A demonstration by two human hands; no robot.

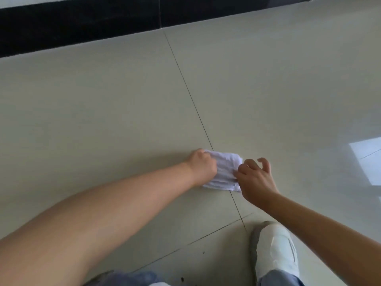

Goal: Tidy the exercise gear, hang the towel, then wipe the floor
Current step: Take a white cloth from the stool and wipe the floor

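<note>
- Head view: a crumpled white cloth [223,171] lies bunched on the pale, glossy tiled floor [103,120], directly over a dark grout line [191,98] that runs from the far skirting toward the person.
- The left hand [203,167] sits on the cloth's left edge — its grip is clamped on the fabric, fingers curled in and hidden under the knuckles, the bare forearm stretching back to the lower left corner.
- The right hand [254,180] touches the cloth's right edge; the thumb and nearest fingertips appear to pinch the fabric there, while the remaining fingers [266,164] are raised and loosely curled above the floor. The exact contact is small and partly hidden by the hand itself.
- The cloth is between the two hands, flat against the floor, with folds running across it.
- A white shoe with a grey sole [275,252] stands on the floor near the bottom right, just below the right forearm, and the hem of light blue trousers [278,278] covers its near end.
- More blue fabric shows at the bottom edge — partly cut off.
- A second grout line [216,231] crosses the first one near the shoe, with a few dark specks [203,252] on the tile below it.
- A black skirting band [82,23] runs along the far wall at the top.
- A bright window reflection [367,159] shines on the tiles at the right edge.
</note>
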